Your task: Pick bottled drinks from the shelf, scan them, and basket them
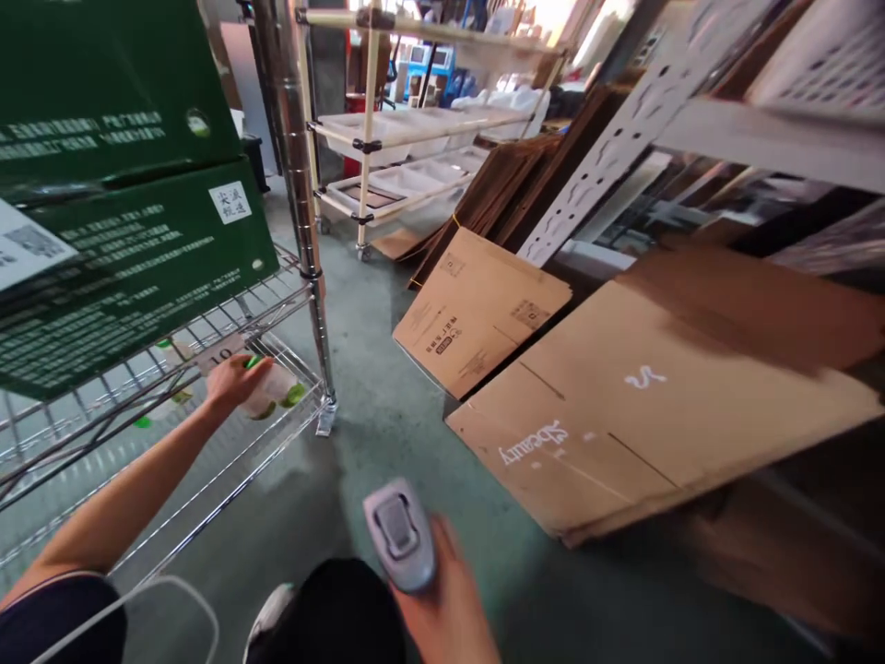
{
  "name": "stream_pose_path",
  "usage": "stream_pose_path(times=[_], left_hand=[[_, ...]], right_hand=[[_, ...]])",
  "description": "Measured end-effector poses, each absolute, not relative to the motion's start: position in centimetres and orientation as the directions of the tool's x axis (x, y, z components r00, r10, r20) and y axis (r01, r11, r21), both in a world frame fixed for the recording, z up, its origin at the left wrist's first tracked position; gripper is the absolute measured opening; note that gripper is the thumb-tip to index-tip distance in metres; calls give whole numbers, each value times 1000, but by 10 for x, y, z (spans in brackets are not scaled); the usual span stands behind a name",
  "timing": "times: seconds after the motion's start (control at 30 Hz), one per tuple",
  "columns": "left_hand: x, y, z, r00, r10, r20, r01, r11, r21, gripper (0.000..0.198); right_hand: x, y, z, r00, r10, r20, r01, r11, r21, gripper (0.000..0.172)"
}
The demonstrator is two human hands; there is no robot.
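Observation:
My left hand (233, 380) reaches into the bottom wire shelf (290, 433) of a chrome rack and closes on a small white bottle with a green cap (271, 387). Similar green-capped bottles (164, 398) lie further left on the same shelf. My right hand (448, 609) is low in front of me, wrapped round a grey handheld barcode scanner (401, 535) that points forward and up. A white cable (172, 590) loops near my left arm.
Large green cartons (124, 240) sit on the rack's upper shelf. Flattened cardboard boxes (622, 406) lean on metal shelving (691, 120) at right. A cream trolley with white trays (394, 148) stands behind. The green floor (387, 406) runs between them.

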State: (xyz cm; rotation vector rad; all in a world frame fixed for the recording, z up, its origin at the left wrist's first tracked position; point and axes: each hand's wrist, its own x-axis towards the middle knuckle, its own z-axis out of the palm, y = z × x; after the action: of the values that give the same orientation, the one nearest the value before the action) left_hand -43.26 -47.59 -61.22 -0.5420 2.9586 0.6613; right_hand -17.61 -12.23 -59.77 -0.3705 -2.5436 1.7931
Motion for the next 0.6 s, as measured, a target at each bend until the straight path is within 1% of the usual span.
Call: stream_pose_path(times=[0.07, 0.1, 0.13, 0.2, 0.27, 0.33, 0.4, 0.5, 0.6], left_hand=[[-414, -454, -604, -960, -246, -132, -277, 897, 344, 47], [-403, -442, -599, -970, -205, -128, -237, 913, 331, 47], [-393, -431, -593, -979, -166, -119, -197, 922, 334, 47], [-374, -411, -582, -995, -74, -65, -93, 923, 374, 47], [-359, -393, -569, -999, 46, 27, 53, 904, 424, 46], [-349, -375, -554, -972, 206, 111, 234, 860, 453, 46], [-343, -355, -538, -907, 393, 151, 417, 791, 448, 47], [-340, -320, -516, -757, 633, 160, 638, 665, 389, 49], [-337, -285, -500, -656, 736, 166, 741, 587, 327, 49]], right_hand=[[-184, -135, -588, -991, 19, -132, 125, 472, -873, 28], [-186, -139, -581, -989, -42, -142, 96, 546, -832, 32], [-185, -142, -574, -986, -74, -152, 77, 603, -794, 33], [-178, -140, -562, -983, -81, -163, 73, 643, -762, 33], [-164, -128, -558, -984, -72, -163, 89, 597, -798, 29], [-147, -108, -560, -991, -21, -133, 107, 476, -873, 22], [-130, -87, -565, -993, 58, -106, 119, 335, -935, 19], [-110, -56, -568, -985, 140, -101, 126, 186, -974, 29], [-99, -32, -561, -980, 169, -102, 123, 120, -985, 37]])
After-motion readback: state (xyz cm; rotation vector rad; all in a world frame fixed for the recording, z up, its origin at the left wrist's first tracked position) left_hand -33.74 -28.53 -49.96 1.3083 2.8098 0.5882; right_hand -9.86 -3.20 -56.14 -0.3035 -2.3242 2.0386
